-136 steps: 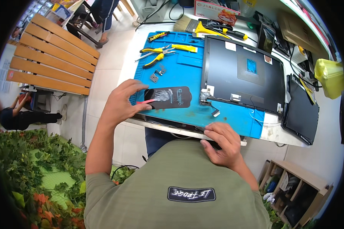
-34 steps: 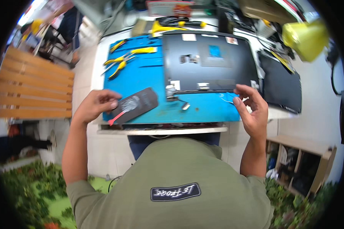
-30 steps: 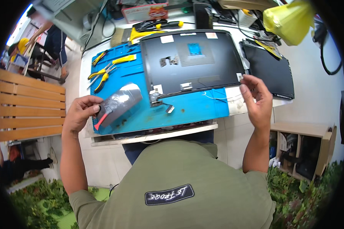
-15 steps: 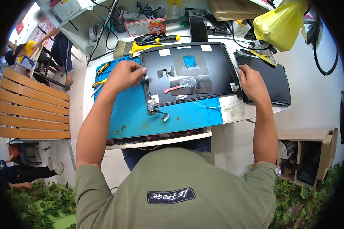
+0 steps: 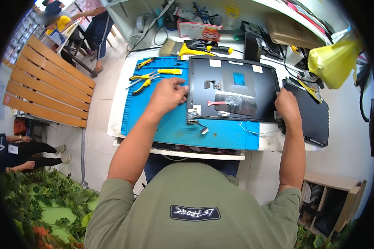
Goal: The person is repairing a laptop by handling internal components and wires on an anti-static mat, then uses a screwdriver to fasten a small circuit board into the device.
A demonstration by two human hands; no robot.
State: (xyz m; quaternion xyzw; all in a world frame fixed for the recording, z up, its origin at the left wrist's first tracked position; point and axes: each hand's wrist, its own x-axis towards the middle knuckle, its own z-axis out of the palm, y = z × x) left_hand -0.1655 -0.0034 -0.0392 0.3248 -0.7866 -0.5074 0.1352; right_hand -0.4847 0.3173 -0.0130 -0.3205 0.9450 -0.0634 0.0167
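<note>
Dark sheet [image 5: 246, 106] went from left hand [image 5: 167, 97] to the laptop lid [image 5: 215, 74], back from the front edge of the worktop [image 5: 272, 142]; right hand [image 5: 287, 104] and left now at lid's sides, fingers curled, can't tell if pinching

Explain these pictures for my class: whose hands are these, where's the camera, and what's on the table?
There is no machine, just a person working barehanded. The view comes from a wide fisheye camera on the person's head, looking down, so straight edges bend near the rim. The left hand is at the left edge of a dark panel, and the right hand is at its right edge; how firmly either grips is hard to see. On the panel lie a dark card with a red strip at its left end and small metal pieces. The panel partly covers a blue mat, where yellow-handled pliers also lie. A black slab sits further right.
</note>
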